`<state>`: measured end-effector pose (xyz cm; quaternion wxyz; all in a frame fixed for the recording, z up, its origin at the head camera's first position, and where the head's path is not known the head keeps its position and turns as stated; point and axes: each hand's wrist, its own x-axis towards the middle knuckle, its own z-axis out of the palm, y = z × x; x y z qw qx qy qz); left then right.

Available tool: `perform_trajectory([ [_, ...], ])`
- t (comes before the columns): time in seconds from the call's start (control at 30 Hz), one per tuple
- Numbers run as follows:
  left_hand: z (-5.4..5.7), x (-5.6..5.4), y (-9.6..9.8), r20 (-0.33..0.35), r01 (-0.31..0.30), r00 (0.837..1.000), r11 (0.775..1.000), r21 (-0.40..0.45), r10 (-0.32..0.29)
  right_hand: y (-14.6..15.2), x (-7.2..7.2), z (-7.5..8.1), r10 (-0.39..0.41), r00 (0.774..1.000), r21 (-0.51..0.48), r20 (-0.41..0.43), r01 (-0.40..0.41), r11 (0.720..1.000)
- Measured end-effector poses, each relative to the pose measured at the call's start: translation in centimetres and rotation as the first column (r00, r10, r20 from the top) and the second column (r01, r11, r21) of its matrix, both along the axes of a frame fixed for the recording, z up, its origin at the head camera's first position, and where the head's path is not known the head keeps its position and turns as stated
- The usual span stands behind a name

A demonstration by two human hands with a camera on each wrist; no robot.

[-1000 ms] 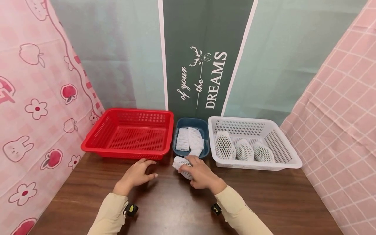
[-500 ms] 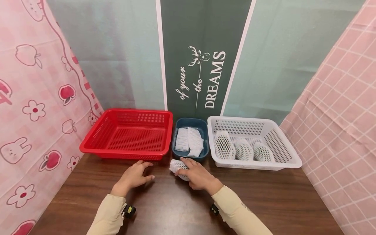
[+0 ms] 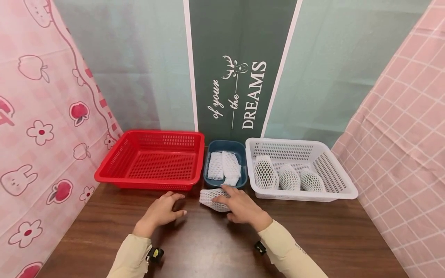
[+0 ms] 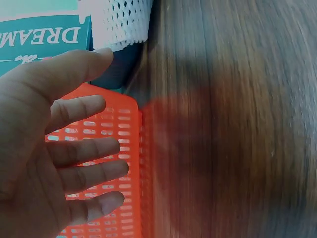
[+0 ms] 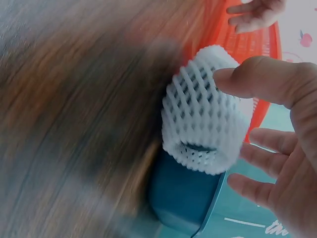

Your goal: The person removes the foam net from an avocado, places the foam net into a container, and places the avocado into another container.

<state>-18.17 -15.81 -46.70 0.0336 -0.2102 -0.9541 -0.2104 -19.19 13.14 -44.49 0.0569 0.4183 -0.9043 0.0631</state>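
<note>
A white foam fruit net (image 3: 213, 200) lies on the table in front of the small blue bin. Something dark shows through its mesh and open end in the right wrist view; its kind cannot be told. My right hand (image 3: 243, 206) is around its right end, thumb over the net (image 5: 203, 114) and fingers spread loosely. My left hand (image 3: 161, 210) hovers in front of the red basket, fingers relaxed and apart, holding nothing. Inside the blue bin (image 3: 227, 145) lie several flat white foam nets (image 3: 231, 166).
The red slotted basket (image 3: 153, 183) stands at the left. At the right, a white slotted basket (image 3: 306, 196) contains three net-wrapped things (image 3: 265, 173), greenish through the mesh. Printed cloths (image 3: 146, 77) hang behind and at both sides of the wooden table (image 3: 201, 247).
The netted thing shifted left and came down onto the table with my right hand. The right hand has since drawn slightly right, its fingers loosening. My left hand has barely moved.
</note>
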Motion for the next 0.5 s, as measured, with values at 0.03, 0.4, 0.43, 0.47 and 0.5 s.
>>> perform_trajectory([
  [0.03,0.1,0.1,0.1,-0.003,0.002,1.000,1.000,0.002,-0.002,0.1,0.0,0.1,-0.005,1.000,-0.002,0.009,0.005,1.000],
  [0.4,-0.6,-0.3,1.7,-0.008,0.012,1.000,0.997,0.082,-0.011,2.1,0.3,-0.5,-0.139,0.985,-0.198,0.099,0.156,0.968],
  [0.43,-0.7,-0.5,1.9,-0.007,0.016,1.000,0.995,0.095,-0.015,2.3,0.3,-0.7,-0.155,0.983,-0.216,0.100,0.174,0.961],
  [0.47,-0.8,-0.6,2.0,-0.007,0.018,1.000,0.994,0.107,-0.017,2.5,0.2,-0.9,-0.167,0.981,-0.231,0.098,0.185,0.955],
  [0.5,-0.9,-0.7,2.2,-0.005,0.016,1.000,0.993,0.119,-0.016,2.6,0.2,-1.1,-0.172,0.980,-0.247,0.095,0.191,0.950],
])
